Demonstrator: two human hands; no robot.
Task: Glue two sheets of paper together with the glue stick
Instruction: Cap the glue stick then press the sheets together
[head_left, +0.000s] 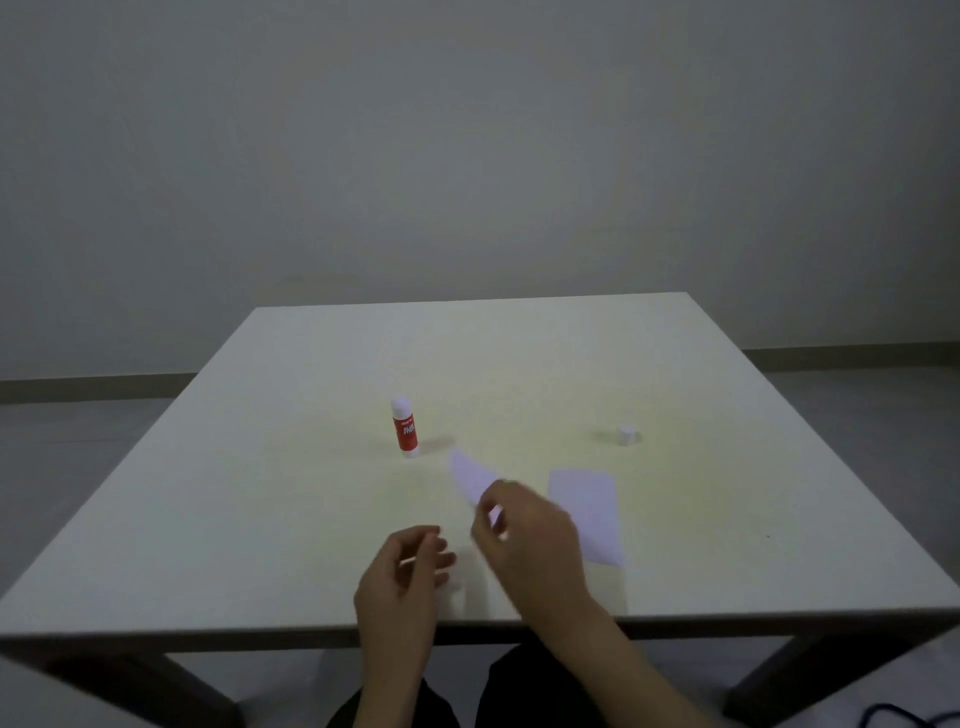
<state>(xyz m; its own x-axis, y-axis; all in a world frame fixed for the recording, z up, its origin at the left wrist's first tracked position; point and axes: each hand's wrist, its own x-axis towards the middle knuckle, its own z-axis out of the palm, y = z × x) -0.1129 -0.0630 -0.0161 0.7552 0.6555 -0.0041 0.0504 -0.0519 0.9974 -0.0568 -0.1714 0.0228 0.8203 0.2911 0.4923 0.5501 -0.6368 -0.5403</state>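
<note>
Worktop, pale, square. Glue stick: red label, upright, uncapped, centre-left. Cap: white, standing well apart to the right. Flat sheet: lying near right. Lifted sheet: raised off the surface, pinched by right hand fingers. Left hand: near edge, fingers loosely curled, holding nothing.

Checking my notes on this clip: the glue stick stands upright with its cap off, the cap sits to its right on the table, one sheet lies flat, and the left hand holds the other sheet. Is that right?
Not quite: it is the right hand, not the left hand, that holds the other sheet, as the head view shows. The left holds nothing. The glue stick does stand upright and uncapped, the cap sits to its right, and one sheet lies flat on the table.
</note>
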